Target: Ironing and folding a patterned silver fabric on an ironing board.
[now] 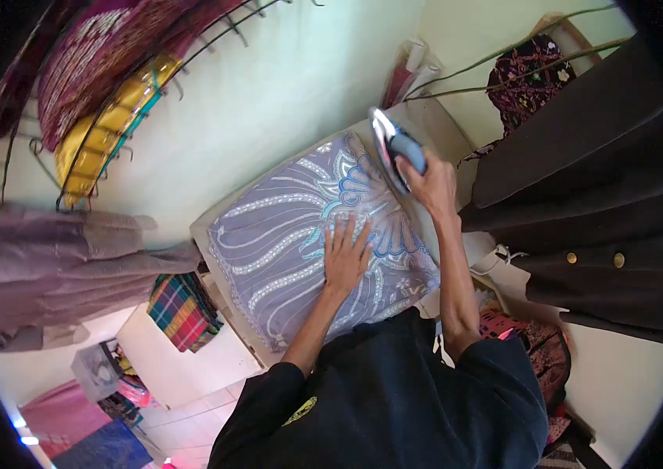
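Observation:
A purple-grey patterned cloth [284, 234] with white and blue motifs lies spread on a padded board or table [201, 234]. My left hand [346, 255] rests flat on the cloth near its middle, fingers spread, holding nothing. In my right hand [432, 180] is a clothes iron [405, 149], gripped by its blue-grey handle. The iron is tilted so that part of its shiny soleplate shows, at the cloth's right edge. Whether it touches the surface there I cannot tell.
Dark garments with gold buttons [619, 260] hang at the right, close to my right arm. Grey-brown cloth [73, 264] hangs at the left, above folded plaid cloth [185, 311] on a white cabinet [191, 375]. A wire rack holds yellow cloth [114, 132] at upper left. Rolled items [410, 70] stand behind.

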Demonstrator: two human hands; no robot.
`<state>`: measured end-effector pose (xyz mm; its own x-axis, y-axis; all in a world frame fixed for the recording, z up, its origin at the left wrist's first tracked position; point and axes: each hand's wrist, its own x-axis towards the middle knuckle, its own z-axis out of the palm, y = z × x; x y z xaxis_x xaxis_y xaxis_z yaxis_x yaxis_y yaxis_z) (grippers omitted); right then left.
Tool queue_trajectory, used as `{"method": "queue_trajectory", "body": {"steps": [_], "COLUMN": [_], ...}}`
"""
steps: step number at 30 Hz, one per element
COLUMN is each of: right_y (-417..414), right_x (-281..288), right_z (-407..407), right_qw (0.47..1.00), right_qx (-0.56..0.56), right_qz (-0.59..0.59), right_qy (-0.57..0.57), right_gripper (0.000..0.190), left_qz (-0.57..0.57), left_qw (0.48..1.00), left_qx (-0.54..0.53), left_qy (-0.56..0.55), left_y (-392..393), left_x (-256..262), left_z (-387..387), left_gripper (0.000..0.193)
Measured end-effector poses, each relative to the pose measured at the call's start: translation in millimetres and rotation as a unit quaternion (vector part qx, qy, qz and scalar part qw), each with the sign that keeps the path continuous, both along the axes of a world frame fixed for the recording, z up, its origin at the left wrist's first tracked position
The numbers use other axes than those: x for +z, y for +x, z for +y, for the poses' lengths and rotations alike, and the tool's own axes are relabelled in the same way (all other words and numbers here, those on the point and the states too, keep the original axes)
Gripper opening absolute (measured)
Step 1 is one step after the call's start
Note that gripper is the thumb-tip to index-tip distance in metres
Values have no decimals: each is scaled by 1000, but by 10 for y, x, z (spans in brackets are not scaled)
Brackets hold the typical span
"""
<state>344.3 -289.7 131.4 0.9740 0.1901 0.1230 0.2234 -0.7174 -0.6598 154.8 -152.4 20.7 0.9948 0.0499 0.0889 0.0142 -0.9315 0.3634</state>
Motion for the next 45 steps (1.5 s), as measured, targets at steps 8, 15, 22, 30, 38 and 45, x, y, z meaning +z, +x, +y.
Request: {"method": "queue_trajectory", "body": {"steps": [8,15,22,30,38,45], "right_y": [-1227,-1398,-888,-188,-464,233], "right_x": [-344,-420,-575,-633,-638,-663], "right_z": [123,196,326,508,495,939], "right_qw": [975,934,976,982,977,984], "right_qx": [145,235,75,70,98,30], "right_qz": [78,177,108,77,90,59], "right_qy": [-147,-204,-172,-160,-168,-168], "right_gripper": [39,47,46,53,48,46], "left_qz": [-154,-177,-61,-74,-103,-139], "left_qw": [926,930,991,992,993,985], "left_qx": [212,161,123,102,44,95], "left_qy": [-270,-279,13,11,25,-25], "left_y": [-90,-181,-134,583,1315,1585], "left_x": [-245,-183,-179,-339,-438,-356], "left_z": [131,158,29,366,871,754], "left_gripper": [34,46,59,57,53,47]}}
